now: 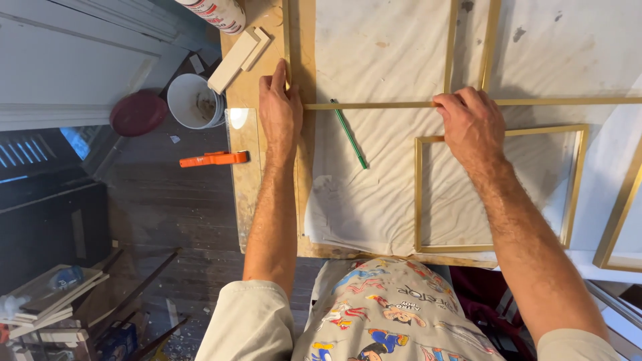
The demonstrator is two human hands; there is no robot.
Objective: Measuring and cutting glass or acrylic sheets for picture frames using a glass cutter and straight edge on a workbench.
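Note:
A long thin gold strip [388, 105] lies across a white cloth [381, 174] on the workbench. My left hand [279, 110] rests flat at the strip's left end, fingers pressed against an upright gold strip [287, 33] at the cloth's edge. My right hand [471, 120] is closed over the long strip further right, pinching it down. A green pencil [349, 134] lies on the cloth between my hands. Just below my right hand sits a square gold frame [575, 180].
Two more gold strips [491, 40] run upward at the back. Another gold frame [618, 214] is at the right edge. Wood blocks [237, 57] and a sealant tube [217, 13] lie on the bench's left. On the floor are a white bucket [194, 100], a maroon lid [137, 112] and an orange clamp [214, 159].

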